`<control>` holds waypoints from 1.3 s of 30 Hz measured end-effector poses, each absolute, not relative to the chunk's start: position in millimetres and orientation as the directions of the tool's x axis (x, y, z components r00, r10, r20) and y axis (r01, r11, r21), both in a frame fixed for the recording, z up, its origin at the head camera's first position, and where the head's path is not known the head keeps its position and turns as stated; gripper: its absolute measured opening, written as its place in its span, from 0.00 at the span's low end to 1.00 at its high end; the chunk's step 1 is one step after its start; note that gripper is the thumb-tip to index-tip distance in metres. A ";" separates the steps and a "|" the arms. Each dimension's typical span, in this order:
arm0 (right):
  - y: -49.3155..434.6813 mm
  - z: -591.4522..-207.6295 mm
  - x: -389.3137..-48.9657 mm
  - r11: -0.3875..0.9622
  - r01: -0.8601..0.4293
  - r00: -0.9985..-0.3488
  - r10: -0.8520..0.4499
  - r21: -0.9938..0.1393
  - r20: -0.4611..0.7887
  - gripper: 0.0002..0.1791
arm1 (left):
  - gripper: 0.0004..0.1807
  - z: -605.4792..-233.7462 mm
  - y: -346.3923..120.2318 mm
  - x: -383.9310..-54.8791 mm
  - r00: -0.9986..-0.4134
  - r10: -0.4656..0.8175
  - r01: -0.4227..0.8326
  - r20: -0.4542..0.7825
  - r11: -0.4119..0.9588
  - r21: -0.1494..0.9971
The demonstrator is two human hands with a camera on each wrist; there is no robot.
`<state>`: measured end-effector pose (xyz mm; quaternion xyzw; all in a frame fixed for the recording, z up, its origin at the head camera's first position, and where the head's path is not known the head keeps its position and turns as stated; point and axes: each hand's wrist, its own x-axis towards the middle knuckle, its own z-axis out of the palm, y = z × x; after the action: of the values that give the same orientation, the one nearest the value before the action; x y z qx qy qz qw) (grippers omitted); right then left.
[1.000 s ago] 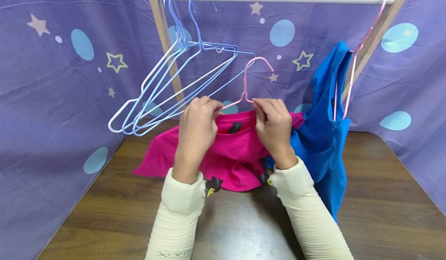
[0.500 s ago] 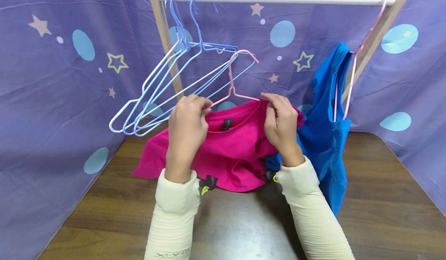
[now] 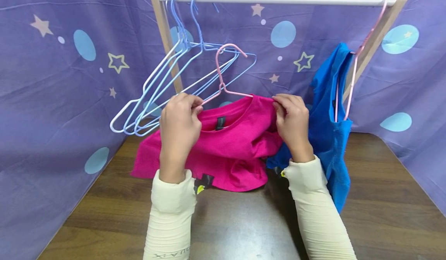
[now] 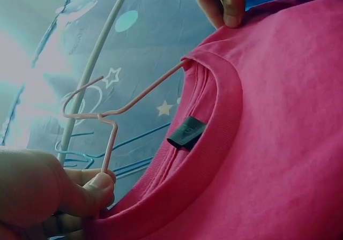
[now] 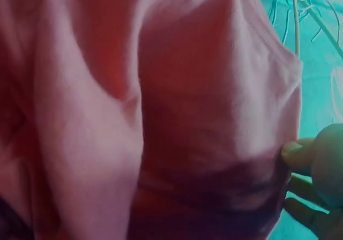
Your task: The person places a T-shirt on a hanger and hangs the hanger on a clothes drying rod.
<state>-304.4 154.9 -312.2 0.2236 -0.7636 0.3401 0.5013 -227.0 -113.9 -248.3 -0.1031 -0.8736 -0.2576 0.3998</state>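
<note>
a thin pink hanger (image 3: 222, 86) is raised hook up, the hook curving over to the right; its right arm runs in under the neckline of a plain magenta shirt (image 3: 224, 147), while its left arm slopes down to the collar's left side, the end hidden. the shirt's neck opening faces up, a black label (image 3: 221, 123) showing inside; the body droops in loose folds over the tabletop (image 3: 104, 205), spreading toward its left edge.
</note>
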 end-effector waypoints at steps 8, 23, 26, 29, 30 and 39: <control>156.8 -314.7 -307.2 0.681 -0.673 -0.336 0.065 -0.288 0.940 0.06 | 0.04 -247.8 -114.5 -225.3 -0.659 -0.042 0.383 0.751 0.840 0.384; 166.1 -316.8 -310.2 0.704 -0.630 -0.344 0.126 -0.328 0.930 0.07 | 0.05 -249.2 -119.1 -227.6 -0.662 -0.113 0.343 0.741 0.833 0.434; 167.3 -316.9 -310.0 0.700 -0.632 -0.375 0.098 -0.332 0.922 0.06 | 0.05 -249.2 -119.0 -227.5 -0.663 -0.114 0.342 0.740 0.833 0.435; 167.6 -316.8 -309.2 0.710 -0.627 -0.404 0.056 -0.321 0.913 0.07 | 0.05 -249.0 -117.9 -227.2 -0.663 -0.108 0.342 0.740 0.836 0.429; 167.3 -316.7 -308.9 0.712 -0.625 -0.411 0.049 -0.321 0.910 0.07 | 0.05 -249.0 -117.4 -227.1 -0.663 -0.106 0.341 0.741 0.838 0.426; 164.0 -313.7 -305.9 0.712 -0.623 -0.426 0.039 -0.324 0.904 0.07 | 0.05 -249.7 -109.6 -227.7 -0.687 -0.078 0.327 0.723 0.855 0.402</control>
<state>-305.9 164.0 -313.7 0.1878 -0.7773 0.3298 0.5017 -227.7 -109.6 -249.7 -0.0707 -0.8809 -0.2597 0.3894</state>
